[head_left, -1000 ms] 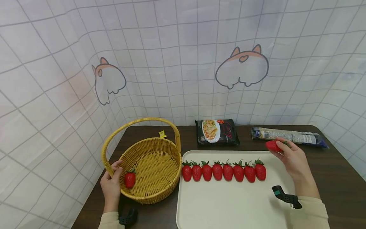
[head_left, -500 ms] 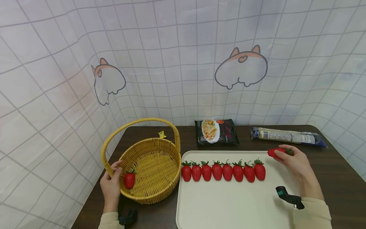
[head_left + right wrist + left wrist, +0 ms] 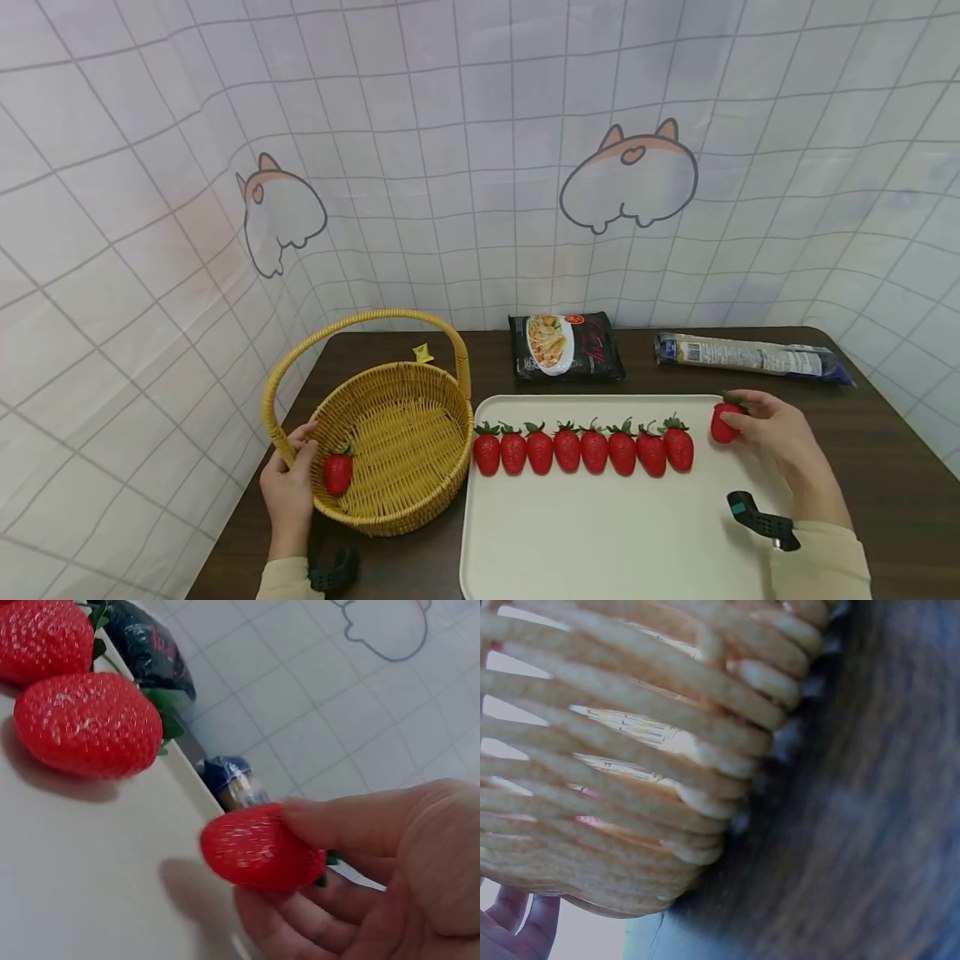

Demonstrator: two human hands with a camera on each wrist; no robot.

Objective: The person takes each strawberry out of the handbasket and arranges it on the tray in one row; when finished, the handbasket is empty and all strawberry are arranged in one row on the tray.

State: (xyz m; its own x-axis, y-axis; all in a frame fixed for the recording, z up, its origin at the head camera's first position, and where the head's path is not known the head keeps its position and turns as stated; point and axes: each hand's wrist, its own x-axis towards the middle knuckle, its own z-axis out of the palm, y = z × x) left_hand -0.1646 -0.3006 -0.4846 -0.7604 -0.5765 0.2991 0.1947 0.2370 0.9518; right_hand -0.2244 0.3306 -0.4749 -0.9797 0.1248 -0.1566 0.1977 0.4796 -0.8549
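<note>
My right hand (image 3: 776, 429) pinches a red strawberry (image 3: 725, 422) between thumb and fingers, over the far right corner of the white tray (image 3: 585, 542). In the right wrist view this strawberry (image 3: 259, 846) casts a shadow on the tray, its green leaves toward the palm. Left of it, several strawberries (image 3: 594, 450) lie side by side along the tray's far side, leaves pointing away. The yellow wicker basket (image 3: 405, 521) has one strawberry (image 3: 337, 473) inside, near its left wall. My left hand (image 3: 290, 487) grips the basket's left rim beside the handle base; fingers (image 3: 536, 922) show against the weave.
Behind the tray lies a black food packet (image 3: 567, 346), and right of it a long clear-and-blue packet (image 3: 750, 357). A small yellow wrapper (image 3: 422, 352) is behind the basket. The basket's tall handle (image 3: 367, 317) arches over it. A white gridded curtain (image 3: 480, 208) hangs behind the dark table (image 3: 885, 500).
My right hand has brought its strawberry down toward the tray and turned it from lying sideways to leaves pointing away. My left hand has stayed on the basket.
</note>
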